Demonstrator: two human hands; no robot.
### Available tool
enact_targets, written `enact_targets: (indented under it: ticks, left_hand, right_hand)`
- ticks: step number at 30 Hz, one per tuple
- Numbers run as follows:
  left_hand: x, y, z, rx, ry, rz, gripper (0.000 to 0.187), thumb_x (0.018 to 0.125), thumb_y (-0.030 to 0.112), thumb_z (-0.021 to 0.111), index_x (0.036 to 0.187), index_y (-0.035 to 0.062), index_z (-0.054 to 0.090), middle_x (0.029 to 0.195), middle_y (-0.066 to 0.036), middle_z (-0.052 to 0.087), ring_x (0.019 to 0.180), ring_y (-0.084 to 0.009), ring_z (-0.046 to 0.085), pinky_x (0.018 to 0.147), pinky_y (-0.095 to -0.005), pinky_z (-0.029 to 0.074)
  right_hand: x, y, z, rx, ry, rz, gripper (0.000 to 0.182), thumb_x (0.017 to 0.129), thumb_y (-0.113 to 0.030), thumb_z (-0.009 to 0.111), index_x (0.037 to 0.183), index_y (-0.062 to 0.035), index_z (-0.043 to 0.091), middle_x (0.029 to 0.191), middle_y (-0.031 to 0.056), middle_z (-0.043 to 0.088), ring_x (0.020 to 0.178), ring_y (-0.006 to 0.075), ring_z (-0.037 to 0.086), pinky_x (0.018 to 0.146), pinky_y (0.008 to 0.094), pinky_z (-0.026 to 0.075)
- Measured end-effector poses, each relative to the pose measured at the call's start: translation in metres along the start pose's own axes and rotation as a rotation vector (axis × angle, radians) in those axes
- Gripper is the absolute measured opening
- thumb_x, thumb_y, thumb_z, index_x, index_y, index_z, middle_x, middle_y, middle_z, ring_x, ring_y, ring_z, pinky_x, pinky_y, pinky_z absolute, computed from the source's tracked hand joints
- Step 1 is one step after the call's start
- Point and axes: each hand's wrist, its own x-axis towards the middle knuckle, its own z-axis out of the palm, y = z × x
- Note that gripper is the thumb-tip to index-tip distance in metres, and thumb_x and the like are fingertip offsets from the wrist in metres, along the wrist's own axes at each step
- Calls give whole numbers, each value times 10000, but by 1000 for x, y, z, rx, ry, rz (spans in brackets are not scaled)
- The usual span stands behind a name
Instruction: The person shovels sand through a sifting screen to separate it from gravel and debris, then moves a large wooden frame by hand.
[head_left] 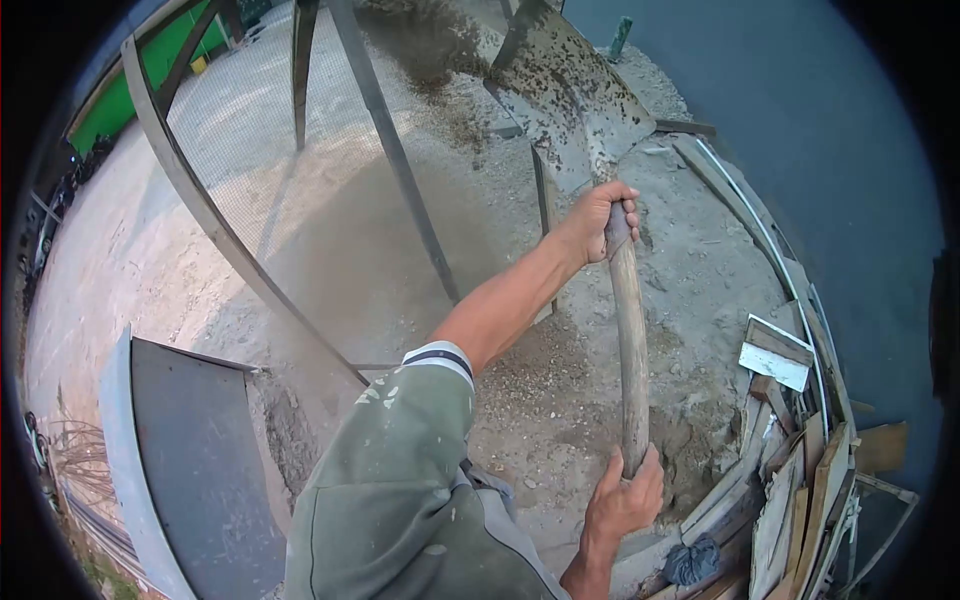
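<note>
A shovel with a worn wooden handle runs upward through the middle of the head view. Its broad metal blade is raised at the top, mottled with brown and grey specks. My left hand is wrapped round the handle just below the blade, the arm stretched out in a green sleeve. Lower down, my right hand grips the handle near its end. Beyond the blade, brown loose material is spread against a framed mesh screen, partly blurred.
A pile of fine sand lies behind the screen's slanted bars. At lower left stands a grey metal sheet or bin. Scrap boards are heaped at lower right beside a grey wall or surface. Gravelly ground lies below the handle.
</note>
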Motion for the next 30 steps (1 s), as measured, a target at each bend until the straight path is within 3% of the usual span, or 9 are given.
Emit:
enact_targets:
  ticks: [6, 13, 15, 17, 20, 24, 26, 28, 30]
  left_hand:
    - [-32, -86, -44, 21, 29, -93, 92, 748, 113, 593, 697, 94, 518, 588, 6, 517, 485, -111, 532, 454, -299, 492]
    - [-95, -279, -114, 195, 352, -505, 127, 704, 104, 611, 628, 69, 515, 574, -42, 522, 435, -145, 506, 405, -303, 458]
    - [-118, -336, -122, 267, 381, -617, 123, 706, 102, 609, 633, 63, 517, 577, -45, 524, 432, -145, 503, 402, -301, 453]
    - [-145, -386, -129, 452, 444, -753, 116, 709, 98, 604, 643, 54, 519, 584, -47, 520, 455, -143, 507, 404, -296, 448]
    - [-176, -437, -126, 657, 435, -925, 117, 718, 71, 598, 648, 44, 509, 562, -42, 502, 443, -142, 506, 391, -306, 452]
    - [-215, -499, -177, 1029, 344, -1158, 139, 719, 99, 597, 632, 26, 518, 571, -76, 524, 427, -174, 487, 391, -318, 423]
    - [-242, -515, -193, 1085, 365, -1338, 153, 707, 100, 606, 603, 28, 521, 569, -87, 533, 435, -191, 500, 397, -345, 424]
    - [-274, -525, -215, 1092, 391, -1385, 137, 691, 94, 618, 605, 35, 530, 573, -86, 542, 441, -200, 516, 409, -354, 434]
    - [-302, -527, -232, 1087, 516, -1562, 114, 679, 78, 626, 621, 42, 535, 580, -84, 547, 451, -200, 529, 423, -345, 451]
  right_hand:
    - [-72, 42, 18, -47, -97, 60, 423, 727, -211, 672, 1067, -1, 534, 878, 156, 569, 775, 356, 546, 641, 431, 404]
    - [-223, 123, 23, -155, -309, 342, 466, 758, -325, 628, 1069, 2, 511, 891, 187, 567, 793, 374, 553, 679, 450, 431]
    - [-260, 132, 17, -127, -546, 726, 519, 739, -415, 620, 1041, -1, 536, 921, 202, 583, 832, 384, 561, 704, 453, 446]
    - [-287, 132, 4, -141, -712, 1007, 517, 733, -417, 626, 1028, -1, 540, 909, 204, 586, 827, 385, 564, 705, 455, 447]
    - [-322, 128, -21, -144, -872, 1274, 515, 723, -420, 635, 1008, -1, 546, 893, 206, 589, 820, 387, 567, 705, 458, 447]
    - [-352, 126, -50, -141, -1003, 1595, 513, 711, -425, 647, 983, 0, 555, 870, 209, 594, 810, 389, 572, 705, 463, 447]
    - [-366, 130, -60, -134, -1045, 1732, 511, 705, -427, 653, 970, 1, 559, 859, 211, 597, 805, 391, 575, 705, 465, 448]
    - [-369, 134, -65, -129, -1090, 1845, 511, 699, -429, 659, 957, 1, 564, 848, 212, 599, 799, 392, 577, 705, 467, 448]
    - [-361, 139, -61, -123, -1128, 1945, 510, 693, -431, 665, 944, 1, 568, 836, 214, 602, 794, 393, 580, 705, 470, 448]
